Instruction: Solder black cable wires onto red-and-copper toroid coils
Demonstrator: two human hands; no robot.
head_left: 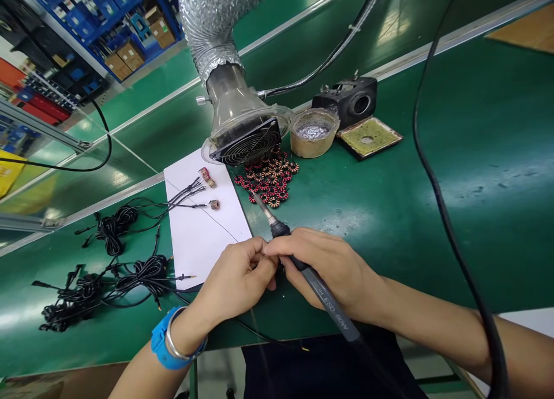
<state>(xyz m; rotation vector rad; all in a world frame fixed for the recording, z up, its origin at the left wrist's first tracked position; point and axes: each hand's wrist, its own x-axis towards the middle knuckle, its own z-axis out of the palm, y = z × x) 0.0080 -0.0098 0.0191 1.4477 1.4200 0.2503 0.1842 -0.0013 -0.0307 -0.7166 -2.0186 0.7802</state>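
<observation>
Left hand [231, 286]: held in a narrow pinch over the near edge of the worktop [476, 156], fingers [259, 260] closed on something too small to make out. A blue wristband [167, 338] and a metal bangle [176, 342] sit on the wrist.

Right hand [326, 266]: closed around a soldering iron [314, 278], gripping it like a pen, with its fingertips just touching the left hand's fingers.

Soldering iron tip: points away from the person, reaching to the near side of a heap of ring-shaped copper coils [268, 179].

Paper: a white sheet [203, 220] lies on the worktop, just left of the hands. Two small coils [208, 176] are at its far end, with another coil [214, 204] just beside them.

Cables: bundled black cables [115, 226] lie toward the left edge of the worktop, with their loose ends reaching onto the paper. A second bundle [142, 275] lies nearer the person.

Far edge: a round dish of solder [314, 132], a yellow-green sponge on a tray [367, 136] and a black iron stand [346, 101] sit in a row, beside a fume extractor fan [246, 145] on a foil hose [210, 23].

Right side: a black cord [441, 214] hangs across the worktop.
</observation>
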